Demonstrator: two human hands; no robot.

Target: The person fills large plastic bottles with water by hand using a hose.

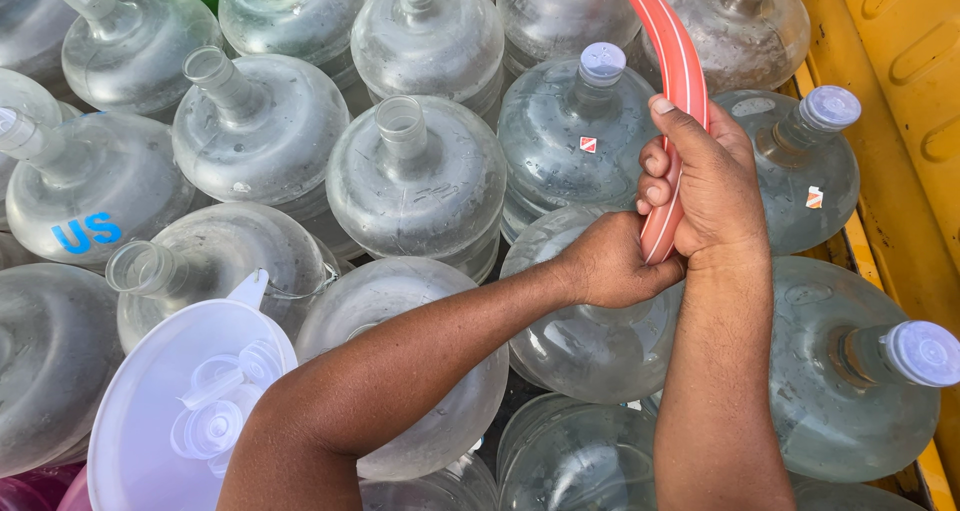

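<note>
The right hand [705,186] grips one flat orange hose [672,81] with pale stripes, thumb pressed against its front face near the top of the grip and the four fingers curled round it from behind, their tips showing on the left edge. The hose rises from the hand to the top edge of the view, slightly bowed. The left hand [612,266] sits just below and touches the hose's lower end; its fingers are turned away under the right wrist, so I cannot tell whether they pinch the hose or only steady it. Both forearms cross above a clear water jug [590,346], whose neck is hidden by the hands. Around them stand many large clear jugs packed shoulder to shoulder, about twenty in view, some cut by the frame. Three of them wear pale caps: one [602,61] left of the hose, one [830,107] to its right, one [922,353] at the far right. At least six necks are open, among them one [402,126] at centre. At lower left lies one white bowl-shaped lid [150,411] holding a few loose translucent caps [215,411], roughly four. A yellow metal wall [900,91] runs along the right side.
</note>
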